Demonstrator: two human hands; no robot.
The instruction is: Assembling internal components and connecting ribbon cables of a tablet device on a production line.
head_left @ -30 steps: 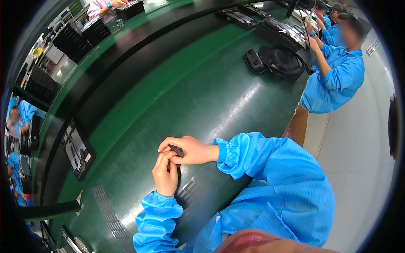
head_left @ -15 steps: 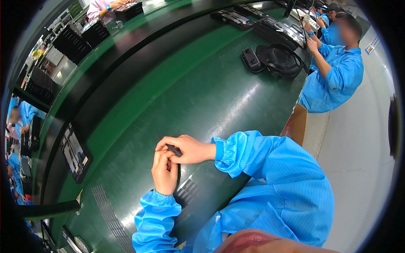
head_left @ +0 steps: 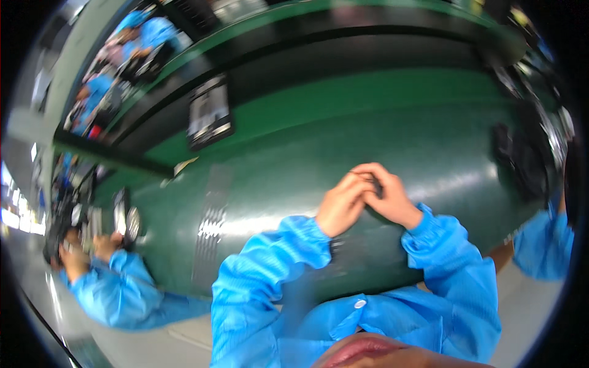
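Note:
My hands meet above the green table [head_left: 282, 153], just in front of my body. The fingers of my right hand [head_left: 396, 199] curl around a slim black piece [head_left: 376, 186], of which a short stretch shows between thumb and fingers. Its kind cannot be made out. My left hand [head_left: 340, 205] is closed against the right, its fingertips tucked under and beside the right fingers. Whatever it grips is hidden. Thin dark strips [head_left: 343, 248] lie on the tabletop close to my left cuff.
A long row of dark strips [head_left: 211, 224] lies left of my arm. Beyond it sits a black tray [head_left: 210, 113] with metallic parts. A dark bar [head_left: 113, 153] juts over the left side. A co-worker's hands [head_left: 104, 245] work at far left; black items [head_left: 521, 150] lie right.
The view has swung left, so my hands appear further right and the left co-worker shows. My hands stay together around the black piece. The picture is blurred by motion.

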